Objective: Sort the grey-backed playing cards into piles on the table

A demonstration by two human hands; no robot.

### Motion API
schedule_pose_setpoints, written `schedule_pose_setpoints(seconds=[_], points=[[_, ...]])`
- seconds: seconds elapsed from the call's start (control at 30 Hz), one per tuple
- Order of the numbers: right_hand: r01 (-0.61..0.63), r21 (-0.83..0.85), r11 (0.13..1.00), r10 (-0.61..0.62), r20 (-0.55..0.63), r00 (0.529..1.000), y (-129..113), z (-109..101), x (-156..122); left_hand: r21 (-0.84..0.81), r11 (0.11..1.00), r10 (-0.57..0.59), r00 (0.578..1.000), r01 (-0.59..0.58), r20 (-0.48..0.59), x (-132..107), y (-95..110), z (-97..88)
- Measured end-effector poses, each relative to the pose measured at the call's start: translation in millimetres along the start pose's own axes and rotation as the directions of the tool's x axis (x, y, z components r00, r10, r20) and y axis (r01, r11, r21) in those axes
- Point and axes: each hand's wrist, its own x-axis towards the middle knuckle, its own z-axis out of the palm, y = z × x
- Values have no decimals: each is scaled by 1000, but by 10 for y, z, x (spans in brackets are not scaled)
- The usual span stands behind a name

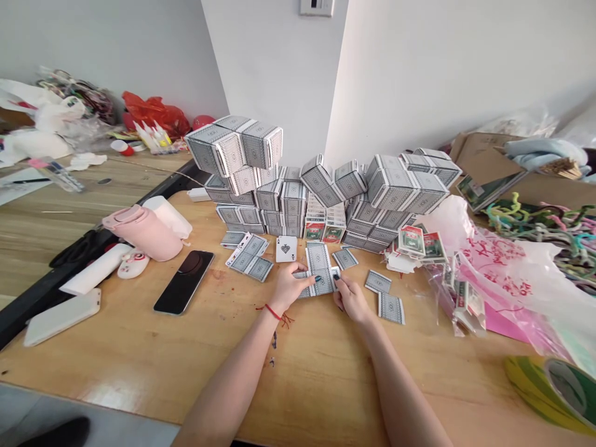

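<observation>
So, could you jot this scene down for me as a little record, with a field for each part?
Left fingers: holding patterned playing cards, thumb on top
Right fingers: pinching the right edge of those cards
Left wrist: red string bracelet
Behind the hands: stacked card-covered blocks
Face-up card: an ace, lying in front of the stack
Left side of table: dark-screened phone, pink tumbler
Right side of table: crumpled plastic bag, roll of tape
Surface: wooden table
</observation>
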Motion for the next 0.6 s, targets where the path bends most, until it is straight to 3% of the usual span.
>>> schedule_pose_setpoints(seconds=[0.23, 0.4, 0.5, 0.6], points=[[-3, -6, 1000, 3, 18, 1000, 11, -6, 10, -7, 1000, 13, 1000, -13, 26, 8, 13, -5], [23, 162, 987, -11, -73, 997, 29, -31, 34, -41, 997, 60, 998, -58, 34, -8, 88, 38], [50, 335, 941, -5, -135, 991, 11, -52, 48, -38, 988, 152, 986, -150, 69, -49, 153, 60], [32, 534, 845, 45, -130, 991, -8, -87, 57, 46, 936, 348, 936, -350, 50, -100, 205, 65]])
